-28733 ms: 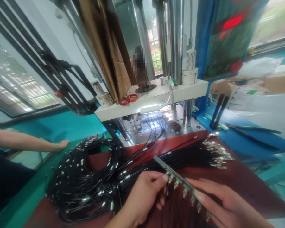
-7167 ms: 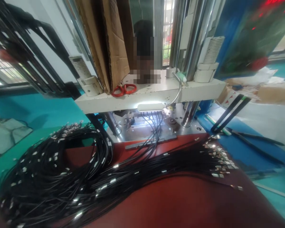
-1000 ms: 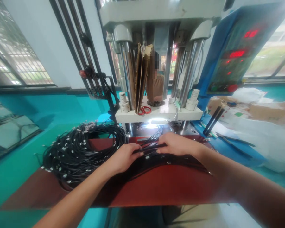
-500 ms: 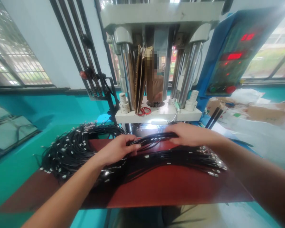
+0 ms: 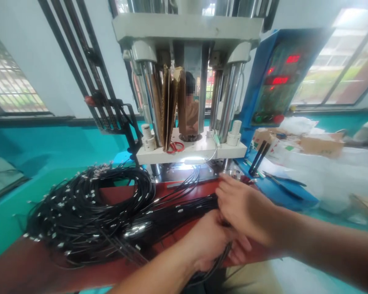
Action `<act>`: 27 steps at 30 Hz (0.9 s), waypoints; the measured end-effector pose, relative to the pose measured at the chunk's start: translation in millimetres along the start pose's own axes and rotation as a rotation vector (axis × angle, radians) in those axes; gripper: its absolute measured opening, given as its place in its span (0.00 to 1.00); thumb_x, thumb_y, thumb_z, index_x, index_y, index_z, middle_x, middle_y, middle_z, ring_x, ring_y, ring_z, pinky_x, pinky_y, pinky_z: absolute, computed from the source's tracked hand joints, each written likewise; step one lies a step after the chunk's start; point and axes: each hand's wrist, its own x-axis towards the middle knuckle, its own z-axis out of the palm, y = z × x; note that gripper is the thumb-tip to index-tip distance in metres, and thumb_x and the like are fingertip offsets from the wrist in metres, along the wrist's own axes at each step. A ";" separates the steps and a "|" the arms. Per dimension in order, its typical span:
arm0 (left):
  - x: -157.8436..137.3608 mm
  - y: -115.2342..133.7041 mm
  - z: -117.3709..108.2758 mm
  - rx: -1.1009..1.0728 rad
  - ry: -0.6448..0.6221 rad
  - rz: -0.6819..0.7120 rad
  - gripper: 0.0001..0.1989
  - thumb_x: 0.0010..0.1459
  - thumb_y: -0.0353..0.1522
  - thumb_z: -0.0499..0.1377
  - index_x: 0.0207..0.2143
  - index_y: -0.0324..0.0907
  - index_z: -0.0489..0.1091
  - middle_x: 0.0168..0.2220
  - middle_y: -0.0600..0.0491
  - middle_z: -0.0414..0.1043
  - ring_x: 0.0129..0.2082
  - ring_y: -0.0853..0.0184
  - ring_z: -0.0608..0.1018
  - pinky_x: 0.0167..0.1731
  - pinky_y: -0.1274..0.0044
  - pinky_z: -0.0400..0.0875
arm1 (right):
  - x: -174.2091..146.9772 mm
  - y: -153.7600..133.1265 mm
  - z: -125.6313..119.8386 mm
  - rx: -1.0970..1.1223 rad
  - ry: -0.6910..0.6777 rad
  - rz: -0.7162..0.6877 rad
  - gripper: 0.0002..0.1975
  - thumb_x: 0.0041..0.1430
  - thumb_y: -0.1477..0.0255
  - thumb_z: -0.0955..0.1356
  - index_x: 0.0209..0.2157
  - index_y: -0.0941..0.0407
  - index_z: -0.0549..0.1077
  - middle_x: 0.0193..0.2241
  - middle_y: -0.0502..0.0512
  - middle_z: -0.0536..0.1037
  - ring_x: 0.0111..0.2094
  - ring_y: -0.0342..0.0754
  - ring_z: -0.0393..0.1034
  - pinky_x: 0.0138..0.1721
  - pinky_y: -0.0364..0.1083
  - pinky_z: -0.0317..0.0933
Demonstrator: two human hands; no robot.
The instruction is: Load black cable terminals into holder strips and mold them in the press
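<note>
My left hand (image 5: 210, 237) is closed on a bunch of black cables (image 5: 221, 261) whose lower part hangs in a curve over the table's front edge. Against it, my right hand (image 5: 247, 208) curls round the same cables; its fingertips are partly hidden. Just left of both hands, a long bundle of black cables (image 5: 178, 214) with small silvery ends lies across the red-brown table board (image 5: 110, 196). Its right end disappears behind my hands. Several thin cables (image 5: 188, 181) run from the lit gap under the press plate toward this bundle.
A large coiled heap of black cables (image 5: 76, 208) covers the board's left side. Ahead stands a press (image 5: 190, 153) with red-handled scissors (image 5: 175, 147) and cardboard on its plate. A blue control box (image 5: 272, 85), tweezers (image 5: 283, 183) and white bags (image 5: 331, 167) are at right.
Both hands have come down and closer to me, and my left hand has moved right to meet my right hand. The cables they held stretched near the press now hang toward the front edge.
</note>
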 end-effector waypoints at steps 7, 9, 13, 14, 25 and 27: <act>-7.2 -29.0 -11.2 -0.250 0.118 0.343 0.19 0.53 0.39 0.63 0.46 0.40 0.70 0.27 0.52 0.71 0.17 0.76 0.68 0.21 0.81 0.58 | -20.7 47.5 -28.3 0.458 0.553 0.193 0.25 0.61 0.67 0.66 0.59 0.48 0.61 0.58 0.57 0.65 0.57 0.56 0.61 0.57 0.59 0.58; -11.7 -24.1 -8.2 -0.178 0.165 0.376 0.19 0.54 0.38 0.63 0.46 0.38 0.71 0.22 0.53 0.70 0.18 0.74 0.69 0.24 0.80 0.61 | -14.0 40.1 -27.6 0.682 0.531 0.165 0.24 0.64 0.64 0.63 0.61 0.48 0.58 0.59 0.57 0.65 0.57 0.55 0.63 0.54 0.57 0.62; -8.1 -17.9 -4.7 -0.185 0.171 0.383 0.18 0.55 0.36 0.62 0.48 0.39 0.69 0.28 0.50 0.72 0.20 0.71 0.72 0.24 0.77 0.65 | 3.6 16.8 -22.9 0.751 0.466 0.044 0.20 0.66 0.62 0.61 0.57 0.52 0.65 0.55 0.57 0.70 0.53 0.52 0.67 0.55 0.55 0.61; -6.3 -18.0 -5.3 -0.199 0.182 0.395 0.18 0.55 0.35 0.62 0.48 0.39 0.69 0.30 0.50 0.72 0.21 0.71 0.72 0.23 0.77 0.66 | 5.9 14.0 -23.5 0.730 0.467 0.037 0.19 0.66 0.62 0.60 0.55 0.53 0.67 0.54 0.56 0.72 0.53 0.51 0.67 0.55 0.54 0.61; 0.5 -12.8 -7.4 -0.349 0.264 0.371 0.09 0.54 0.33 0.63 0.36 0.39 0.69 0.33 0.51 0.72 0.24 0.71 0.75 0.27 0.78 0.68 | 15.0 20.9 -15.6 0.558 0.529 0.054 0.14 0.64 0.64 0.64 0.49 0.53 0.69 0.49 0.55 0.74 0.50 0.50 0.67 0.51 0.50 0.61; 2.5 -13.3 -5.7 -0.417 0.229 0.339 0.09 0.52 0.32 0.65 0.34 0.39 0.69 0.32 0.52 0.71 0.26 0.70 0.75 0.28 0.78 0.68 | 16.2 12.5 3.1 0.481 0.551 0.101 0.11 0.63 0.66 0.64 0.46 0.53 0.68 0.44 0.56 0.75 0.45 0.50 0.70 0.47 0.49 0.63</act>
